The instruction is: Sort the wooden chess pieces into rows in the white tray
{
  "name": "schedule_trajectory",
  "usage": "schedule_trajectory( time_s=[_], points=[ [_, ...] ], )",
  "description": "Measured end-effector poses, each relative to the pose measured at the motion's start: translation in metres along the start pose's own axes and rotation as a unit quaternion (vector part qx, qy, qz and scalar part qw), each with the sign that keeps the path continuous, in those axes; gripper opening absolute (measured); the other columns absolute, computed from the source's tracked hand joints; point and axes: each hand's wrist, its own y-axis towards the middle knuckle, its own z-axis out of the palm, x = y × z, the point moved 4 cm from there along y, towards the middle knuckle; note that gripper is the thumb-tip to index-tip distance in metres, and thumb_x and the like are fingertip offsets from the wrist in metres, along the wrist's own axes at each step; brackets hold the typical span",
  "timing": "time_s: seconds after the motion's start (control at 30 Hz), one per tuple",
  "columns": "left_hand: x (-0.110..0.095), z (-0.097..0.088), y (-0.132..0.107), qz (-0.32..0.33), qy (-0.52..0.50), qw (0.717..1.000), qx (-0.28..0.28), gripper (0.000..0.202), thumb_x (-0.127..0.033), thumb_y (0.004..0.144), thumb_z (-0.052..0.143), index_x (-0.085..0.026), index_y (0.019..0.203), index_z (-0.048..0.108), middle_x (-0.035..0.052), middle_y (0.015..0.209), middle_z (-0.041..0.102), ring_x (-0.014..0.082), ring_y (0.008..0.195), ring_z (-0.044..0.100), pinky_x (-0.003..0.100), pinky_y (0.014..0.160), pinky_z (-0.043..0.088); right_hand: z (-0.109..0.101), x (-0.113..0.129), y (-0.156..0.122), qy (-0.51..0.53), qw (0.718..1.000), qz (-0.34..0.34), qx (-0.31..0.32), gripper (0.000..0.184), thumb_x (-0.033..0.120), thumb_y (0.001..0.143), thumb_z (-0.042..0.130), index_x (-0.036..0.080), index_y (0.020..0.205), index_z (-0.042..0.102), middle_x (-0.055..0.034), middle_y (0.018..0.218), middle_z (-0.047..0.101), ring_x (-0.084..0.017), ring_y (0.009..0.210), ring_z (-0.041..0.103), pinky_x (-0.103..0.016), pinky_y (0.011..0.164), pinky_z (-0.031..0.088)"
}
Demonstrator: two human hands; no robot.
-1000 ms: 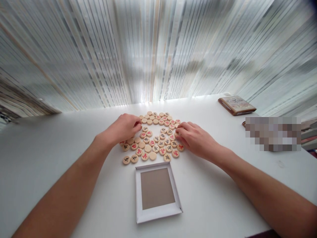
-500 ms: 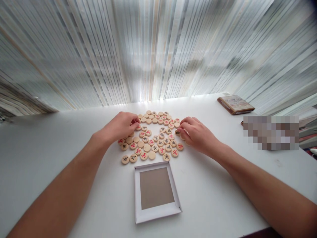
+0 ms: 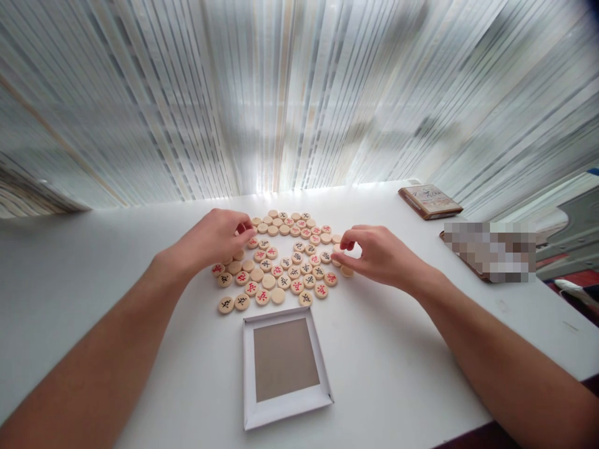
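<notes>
Two hands at a big bunch of round game pieces

Lots of round wooden game pieces (image 3: 268,282) lie in the middle of the white counter (image 3: 388,368). Some have red marks, some have black marks, and some show a plain top. Many sit side by side and touch, with a bare patch in the middle of the bunch.

The left hand (image 3: 222,237) is at the left side of the bunch and hides a few pieces from me. Its thumb and pointing finger are bent close to each other, but I can't tell if they pinch a piece. The right hand (image 3: 372,252) is at the right side. Its thumb and pointing finger make a round hook, with their tips at a plain piece (image 3: 339,251). I can't tell if they grip it.

A low white box (image 3: 290,408) with a brown bottom lies open side up on the near side of the bunch, between the two arms. Its far edge is just beside the nearest black-marked piece.

Off to the right, well apart from the pieces, is a flat brown box (image 3: 430,201). Near it lies a blurred-out thing (image 3: 490,252). A stripy curtain (image 3: 262,93) hangs behind the counter.
</notes>
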Motion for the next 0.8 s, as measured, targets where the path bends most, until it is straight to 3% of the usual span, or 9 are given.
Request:
schedule_trajectory(
  time_s=[0.13, 0.27, 0.53, 0.7, 0.8],
  points=[
    [0.005, -0.005, -0.001, -0.012, 0.010, 1.000, 0.001, 0.029, -0.041, 0.092, 0.059, -0.022, 0.094, 0.079, 0.0078, 0.104, 0.083, 0.0263, 0.095, 0.074, 0.032, 0.077, 0.051, 0.001, 0.005, -0.003, -0.005, 0.999, 0.003, 0.044, 0.017, 0.034, 0.090, 0.079, 0.022, 0.081, 0.071, -0.0039, 0.082, 0.075, -0.021, 0.071, 0.066, -0.031, 0.064, 0.044],
    [0.013, -0.010, -0.005, -0.034, 0.022, 0.999, 0.033, 0.026, -0.043, 0.087, 0.063, -0.022, 0.085, 0.078, 0.0079, 0.093, 0.082, 0.0258, 0.084, 0.074, 0.032, 0.067, 0.049, 0.006, 0.006, -0.001, -0.005, 0.998, 0.015, 0.056, 0.016, 0.031, 0.092, 0.074, 0.022, 0.079, 0.071, -0.0048, 0.082, 0.077, -0.021, 0.071, 0.068, -0.031, 0.066, 0.046],
    [0.014, -0.014, -0.015, -0.050, 0.016, 0.993, 0.104, 0.017, -0.040, 0.076, 0.072, -0.025, 0.075, 0.078, 0.0053, 0.084, 0.082, 0.0235, 0.073, 0.073, 0.029, 0.056, 0.046, 0.007, 0.002, 0.000, 0.006, 0.999, 0.014, 0.038, 0.018, 0.031, 0.093, 0.069, 0.022, 0.078, 0.073, -0.0056, 0.082, 0.079, -0.021, 0.070, 0.068, -0.032, 0.067, 0.046],
    [0.011, -0.012, -0.016, -0.044, 0.007, 0.992, 0.121, 0.015, -0.039, 0.077, 0.072, -0.025, 0.074, 0.076, 0.0041, 0.081, 0.080, 0.0231, 0.072, 0.073, 0.030, 0.056, 0.046, 0.007, -0.004, -0.001, 0.029, 0.999, 0.041, 0.019, 0.018, 0.035, 0.093, 0.068, 0.023, 0.082, 0.076, -0.0031, 0.070, 0.077, -0.019, 0.053, 0.060, -0.033, 0.058, 0.042],
    [0.010, -0.011, -0.016, -0.034, 0.003, 0.991, 0.126, 0.012, -0.036, 0.075, 0.072, -0.025, 0.071, 0.074, 0.0041, 0.077, 0.079, 0.0230, 0.069, 0.072, 0.030, 0.055, 0.045, 0.006, -0.008, 0.001, 0.061, 0.997, 0.050, 0.008, 0.018, 0.034, 0.092, 0.068, 0.023, 0.082, 0.078, -0.0018, 0.072, 0.079, -0.018, 0.056, 0.064, -0.032, 0.060, 0.046]
  ],
)
